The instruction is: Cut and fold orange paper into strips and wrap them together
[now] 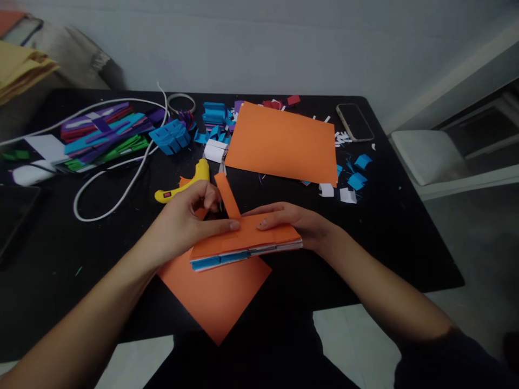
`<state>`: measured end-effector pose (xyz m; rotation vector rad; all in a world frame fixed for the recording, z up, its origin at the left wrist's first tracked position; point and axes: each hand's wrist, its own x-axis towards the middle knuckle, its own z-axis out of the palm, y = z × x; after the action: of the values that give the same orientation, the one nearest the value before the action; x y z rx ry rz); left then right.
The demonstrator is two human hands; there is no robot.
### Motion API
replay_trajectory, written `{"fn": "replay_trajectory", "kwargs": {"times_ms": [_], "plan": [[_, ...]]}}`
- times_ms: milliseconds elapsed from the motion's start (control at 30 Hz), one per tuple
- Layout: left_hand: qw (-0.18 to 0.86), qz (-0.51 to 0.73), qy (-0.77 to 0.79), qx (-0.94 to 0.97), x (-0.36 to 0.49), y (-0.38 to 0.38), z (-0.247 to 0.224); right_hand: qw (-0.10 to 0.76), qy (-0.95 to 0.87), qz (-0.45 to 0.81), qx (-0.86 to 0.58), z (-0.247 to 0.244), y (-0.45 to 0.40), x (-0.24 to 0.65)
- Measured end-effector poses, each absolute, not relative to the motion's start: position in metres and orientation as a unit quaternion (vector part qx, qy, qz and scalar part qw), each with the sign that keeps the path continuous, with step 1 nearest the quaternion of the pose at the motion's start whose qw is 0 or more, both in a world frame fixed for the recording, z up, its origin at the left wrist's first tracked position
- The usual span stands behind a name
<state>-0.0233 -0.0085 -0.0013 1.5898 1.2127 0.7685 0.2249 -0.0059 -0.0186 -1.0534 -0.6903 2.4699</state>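
Note:
Between my hands is a thick stack of folded paper (247, 237), orange on top, with blue and white layers showing along its front edge. My left hand (188, 213) grips its left part, the thumb pressed on the top face. An orange paper strip (227, 195) sticks up from the stack's back edge beside the left fingers. My right hand (302, 221) closes around the right part, thumb on top and other fingers behind or below. Beneath the stack, an orange sheet (221, 302) lies on the black table. Just beyond my left hand lie a yellow glue gun (200, 175) and partly hidden scissors (222, 167).
Large orange sheets (284, 143) lie farther back among paper scraps (357, 181). A phone (355, 122) rests at the back right. Bundled coloured strips (105, 132), a white cable (121, 202) and a blue folded paper piece (172, 136) occupy the left side.

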Motion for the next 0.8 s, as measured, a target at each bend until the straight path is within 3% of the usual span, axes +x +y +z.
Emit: {"fn": "replay_trajectory", "kwargs": {"times_ms": [133, 400, 800], "plan": [[0.339, 0.312, 0.46, 0.759, -0.025, -0.011, 0.002, 0.179, -0.242, 0.879, -0.371, -0.019, -0.004, 0.226], [0.461, 0.239, 0.319, 0.793, -0.027, -0.012, 0.021, 0.173, -0.26, 0.886, -0.342, -0.024, -0.001, 0.229], [0.467, 0.235, 0.322, 0.789, -0.034, -0.01, 0.019, 0.182, -0.276, 0.892, -0.309, -0.023, 0.002, 0.229]]}}
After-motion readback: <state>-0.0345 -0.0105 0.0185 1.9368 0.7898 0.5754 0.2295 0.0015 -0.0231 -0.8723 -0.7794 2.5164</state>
